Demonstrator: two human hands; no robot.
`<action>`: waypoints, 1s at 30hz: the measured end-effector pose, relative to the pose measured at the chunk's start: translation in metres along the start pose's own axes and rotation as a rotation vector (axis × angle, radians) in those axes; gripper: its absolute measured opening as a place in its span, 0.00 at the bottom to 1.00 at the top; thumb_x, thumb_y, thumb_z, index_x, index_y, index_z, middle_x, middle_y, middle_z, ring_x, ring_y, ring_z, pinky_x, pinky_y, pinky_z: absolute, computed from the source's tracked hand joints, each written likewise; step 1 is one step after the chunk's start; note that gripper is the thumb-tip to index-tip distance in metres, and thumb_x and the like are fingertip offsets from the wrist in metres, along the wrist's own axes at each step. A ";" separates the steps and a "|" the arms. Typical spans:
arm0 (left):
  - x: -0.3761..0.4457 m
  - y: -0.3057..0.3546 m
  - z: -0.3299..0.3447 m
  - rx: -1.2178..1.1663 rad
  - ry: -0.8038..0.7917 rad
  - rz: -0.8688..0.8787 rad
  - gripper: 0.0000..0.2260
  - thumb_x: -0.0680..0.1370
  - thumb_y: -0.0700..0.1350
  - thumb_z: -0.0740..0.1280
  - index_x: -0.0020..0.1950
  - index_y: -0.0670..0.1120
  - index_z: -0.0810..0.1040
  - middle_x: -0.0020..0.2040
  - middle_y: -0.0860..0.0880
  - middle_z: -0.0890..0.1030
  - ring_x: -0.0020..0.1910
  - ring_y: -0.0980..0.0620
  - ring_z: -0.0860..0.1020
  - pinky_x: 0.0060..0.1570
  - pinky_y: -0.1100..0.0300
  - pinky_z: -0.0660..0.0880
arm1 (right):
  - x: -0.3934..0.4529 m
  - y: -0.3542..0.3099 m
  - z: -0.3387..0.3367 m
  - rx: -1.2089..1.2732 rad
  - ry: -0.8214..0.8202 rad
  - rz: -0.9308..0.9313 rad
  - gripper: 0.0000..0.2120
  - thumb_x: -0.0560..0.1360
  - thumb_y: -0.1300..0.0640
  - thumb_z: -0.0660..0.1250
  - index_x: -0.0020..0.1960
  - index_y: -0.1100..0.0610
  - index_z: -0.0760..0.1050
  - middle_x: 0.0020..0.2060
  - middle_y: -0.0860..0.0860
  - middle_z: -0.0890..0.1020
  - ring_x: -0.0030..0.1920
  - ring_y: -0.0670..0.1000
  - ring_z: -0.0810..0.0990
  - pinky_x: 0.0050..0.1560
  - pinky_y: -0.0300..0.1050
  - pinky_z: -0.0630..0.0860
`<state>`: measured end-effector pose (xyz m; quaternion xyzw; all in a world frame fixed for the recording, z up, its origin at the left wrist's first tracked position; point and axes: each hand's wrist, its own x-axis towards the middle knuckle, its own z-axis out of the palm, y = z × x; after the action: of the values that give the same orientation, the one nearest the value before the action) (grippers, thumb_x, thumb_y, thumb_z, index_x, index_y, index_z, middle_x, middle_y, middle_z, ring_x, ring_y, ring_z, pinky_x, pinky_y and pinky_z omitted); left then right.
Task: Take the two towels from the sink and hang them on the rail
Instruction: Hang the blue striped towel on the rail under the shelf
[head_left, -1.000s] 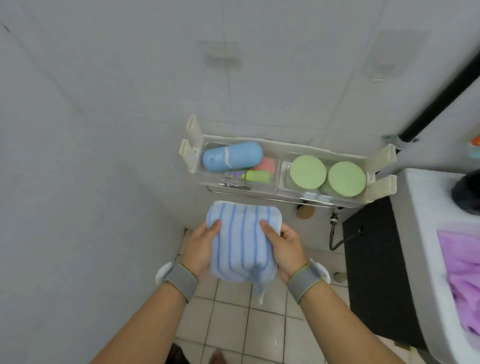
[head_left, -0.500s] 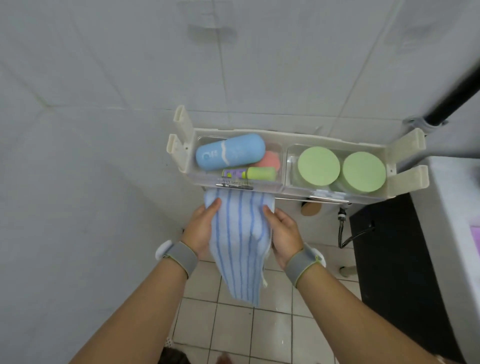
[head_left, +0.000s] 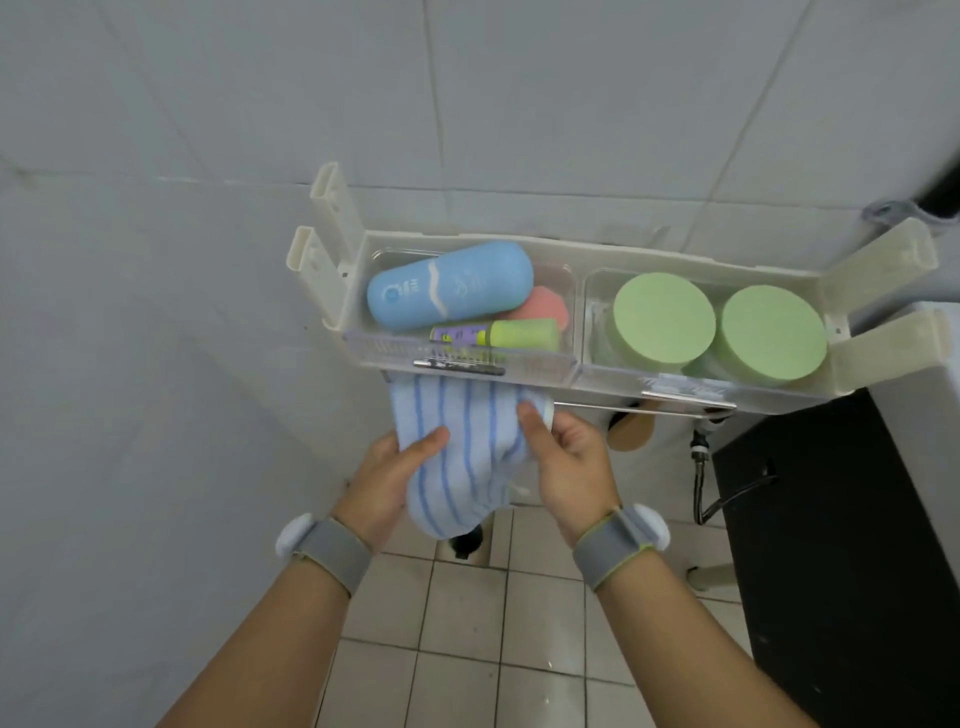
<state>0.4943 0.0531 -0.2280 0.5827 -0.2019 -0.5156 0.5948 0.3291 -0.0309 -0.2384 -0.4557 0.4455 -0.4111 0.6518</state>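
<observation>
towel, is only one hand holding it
No, the left hand and right hand both grip the striped towel just under the shelf.

Wall shelf (head_left: 878, 260), blue case (head_left: 450, 285), two green lids (head_left: 664, 321), tiled floor (head_left: 467, 649), black cabinet (head_left: 852, 545)
</observation>
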 end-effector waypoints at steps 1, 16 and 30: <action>-0.003 -0.008 -0.003 0.019 -0.005 -0.022 0.12 0.76 0.46 0.72 0.56 0.41 0.84 0.54 0.43 0.88 0.57 0.43 0.84 0.54 0.51 0.82 | 0.008 -0.004 0.000 0.019 -0.001 -0.012 0.17 0.80 0.53 0.68 0.46 0.67 0.82 0.40 0.58 0.84 0.41 0.52 0.79 0.43 0.49 0.76; 0.005 0.011 0.002 -0.056 0.119 0.111 0.09 0.77 0.45 0.71 0.50 0.40 0.84 0.48 0.41 0.87 0.48 0.43 0.84 0.53 0.46 0.81 | -0.020 0.022 -0.003 -0.013 -0.062 0.077 0.10 0.80 0.50 0.69 0.52 0.56 0.82 0.48 0.54 0.89 0.48 0.56 0.88 0.50 0.54 0.84; -0.001 0.011 -0.016 0.041 0.045 0.130 0.06 0.79 0.41 0.69 0.51 0.45 0.85 0.47 0.47 0.88 0.45 0.51 0.85 0.50 0.53 0.81 | -0.012 0.012 -0.014 -0.116 -0.142 0.096 0.07 0.78 0.63 0.71 0.55 0.62 0.84 0.45 0.47 0.90 0.43 0.44 0.88 0.47 0.41 0.83</action>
<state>0.5113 0.0589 -0.2215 0.5918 -0.2368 -0.4584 0.6193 0.3136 -0.0197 -0.2496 -0.4989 0.4426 -0.3194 0.6732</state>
